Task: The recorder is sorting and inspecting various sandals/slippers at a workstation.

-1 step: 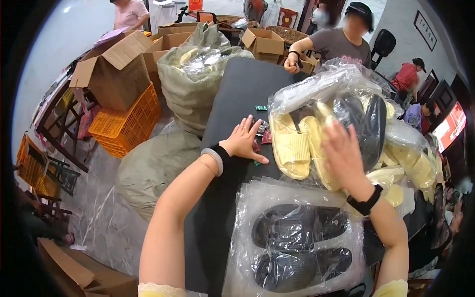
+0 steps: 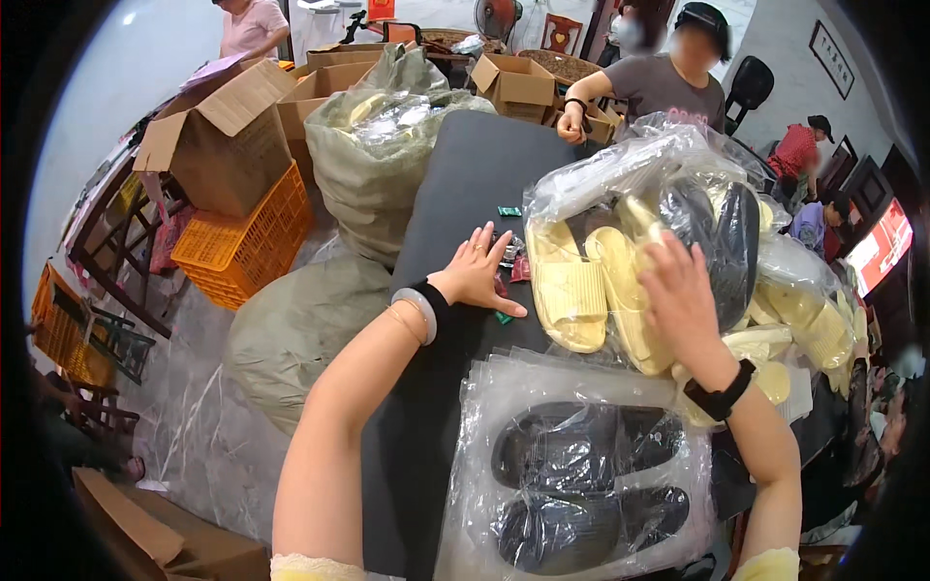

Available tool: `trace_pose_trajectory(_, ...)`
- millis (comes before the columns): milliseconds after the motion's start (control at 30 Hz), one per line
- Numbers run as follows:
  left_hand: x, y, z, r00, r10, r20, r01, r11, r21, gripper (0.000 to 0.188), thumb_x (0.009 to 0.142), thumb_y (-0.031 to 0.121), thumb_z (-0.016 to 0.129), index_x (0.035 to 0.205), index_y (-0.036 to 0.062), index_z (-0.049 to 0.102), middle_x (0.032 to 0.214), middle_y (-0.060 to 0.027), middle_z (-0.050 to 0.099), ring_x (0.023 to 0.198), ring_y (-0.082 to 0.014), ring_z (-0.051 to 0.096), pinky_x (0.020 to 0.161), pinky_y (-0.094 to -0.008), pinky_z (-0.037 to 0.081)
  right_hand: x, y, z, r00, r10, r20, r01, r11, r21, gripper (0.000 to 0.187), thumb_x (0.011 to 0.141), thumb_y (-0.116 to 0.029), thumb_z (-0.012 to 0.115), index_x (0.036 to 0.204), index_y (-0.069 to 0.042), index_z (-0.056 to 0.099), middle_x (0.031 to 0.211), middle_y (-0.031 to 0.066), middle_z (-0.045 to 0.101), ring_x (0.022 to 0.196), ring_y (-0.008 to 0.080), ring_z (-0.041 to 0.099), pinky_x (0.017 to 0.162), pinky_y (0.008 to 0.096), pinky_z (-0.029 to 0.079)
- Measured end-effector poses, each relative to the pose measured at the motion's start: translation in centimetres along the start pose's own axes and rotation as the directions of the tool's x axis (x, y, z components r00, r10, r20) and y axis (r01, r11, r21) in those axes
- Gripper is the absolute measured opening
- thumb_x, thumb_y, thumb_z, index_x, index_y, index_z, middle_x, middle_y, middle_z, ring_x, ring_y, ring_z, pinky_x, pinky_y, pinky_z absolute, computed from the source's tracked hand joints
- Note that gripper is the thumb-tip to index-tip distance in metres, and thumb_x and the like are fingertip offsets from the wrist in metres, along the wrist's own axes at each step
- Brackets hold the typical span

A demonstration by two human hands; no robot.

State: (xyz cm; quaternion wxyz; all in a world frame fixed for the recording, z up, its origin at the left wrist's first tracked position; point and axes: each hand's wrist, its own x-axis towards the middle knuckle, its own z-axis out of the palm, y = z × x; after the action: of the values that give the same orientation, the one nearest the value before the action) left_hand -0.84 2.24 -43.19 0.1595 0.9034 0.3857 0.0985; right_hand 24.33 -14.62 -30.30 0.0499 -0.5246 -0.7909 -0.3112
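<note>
My left hand [image 2: 480, 274] lies flat on the black table [image 2: 465, 174] with its fingers spread. Small wrapped packets [image 2: 520, 268], some red and some green, lie beside and partly under it. My right hand [image 2: 681, 302] rests open on a pile of slippers in clear plastic bags, its fingers slightly bent. Beneath and left of it are pale yellow slippers [image 2: 572, 290]; a bagged dark slipper [image 2: 738, 242] is at its right. Nearer to me, a pair of black slippers [image 2: 557, 445] lies flat in a clear bag on top of other clear bags.
Left of the table stand a full woven sack [image 2: 363, 184] and a slumped sack [image 2: 305, 334]. Beyond them, a cardboard box [image 2: 218, 140] sits on an orange crate [image 2: 242, 242]. A person [image 2: 668, 87] stands at the table's far side. Another carton [image 2: 165, 528] is at the lower left.
My right hand has shifted slightly to the right over the bagged slippers, showing more of the yellow one. My left hand has stayed in place.
</note>
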Motion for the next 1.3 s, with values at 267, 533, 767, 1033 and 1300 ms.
trace_pose_trajectory(267, 5.5, -0.6, -1.9, 0.989, -0.072, 0.13, 0.074, 0.997, -0.013, 0.139, 0.045, 0.081, 0.066, 0.144, 0.0014, 0.009, 0.148, -0.0273, 0.006, 0.138, -0.0404, 0.005, 0.111, -0.0466, 0.013, 0.4, 4.0, -0.4, 0.973, 0.198, -0.118, -0.193, 0.98, 0.058, 0.035, 0.064, 0.0, 0.061, 0.098, -0.005, 0.056, 0.13, 0.0088, 0.041, 0.13, 0.03, 0.032, 0.104, 0.0518, 0.028)
trace_pose_trajectory(533, 9.0, -2.4, -1.4, 0.979, -0.062, 0.196, 0.069, 0.997, -0.028, 0.136, 0.043, 0.065, 0.079, 0.144, 0.0025, 0.012, 0.15, -0.0185, 0.008, 0.14, -0.033, 0.006, 0.113, -0.0438, 0.012, 0.3, 3.9, 0.4, 0.973, 0.191, -0.128, -0.184, 0.981, 0.063, 0.047, 0.065, 0.0, 0.06, 0.111, -0.008, 0.052, 0.129, 0.0093, 0.041, 0.13, 0.0302, 0.031, 0.103, 0.0514, 0.03)
trace_pose_trajectory(767, 8.0, -2.0, -0.2, 0.986, 0.168, 0.006, -0.163, 0.963, -0.214, 0.073, 0.067, 0.038, 0.074, 0.125, 0.0019, 0.048, 0.13, -0.0176, 0.039, 0.121, -0.0322, 0.041, 0.103, -0.0361, 0.032, -0.4, 3.6, 0.3, 0.974, 0.166, -0.156, -0.159, 0.985, 0.06, 0.047, 0.065, -0.002, 0.06, 0.111, -0.008, 0.053, 0.13, 0.0083, 0.042, 0.128, 0.0295, 0.033, 0.102, 0.0509, 0.031)
trace_pose_trajectory(1033, 1.3, -1.7, -0.5, 0.959, 0.273, 0.07, -0.236, 0.914, -0.33, 0.043, 0.083, 0.022, 0.064, 0.121, 0.0067, 0.054, 0.125, -0.016, 0.045, 0.114, -0.0298, 0.046, 0.097, -0.0362, 0.038, -0.7, 2.7, 0.7, 0.986, 0.103, -0.129, -0.098, 0.994, 0.042, 0.045, 0.068, -0.005, 0.06, 0.112, -0.009, 0.054, 0.133, 0.0079, 0.039, 0.13, 0.0295, 0.031, 0.103, 0.0512, 0.03)
trace_pose_trajectory(1300, -4.0, -0.2, -2.0, 0.996, 0.071, 0.059, -0.064, 0.991, -0.116, 0.122, 0.057, 0.062, 0.076, 0.145, 0.0112, 0.009, 0.145, -0.0222, 0.018, 0.133, -0.0404, 0.021, 0.106, -0.0466, 0.025, -1.5, 1.4, -0.7, 0.993, 0.07, -0.094, -0.058, 0.99, 0.125, 0.053, 0.07, -0.011, 0.062, 0.121, -0.012, 0.049, 0.138, 0.0071, 0.035, 0.13, 0.0299, 0.03, 0.106, 0.0519, 0.024)
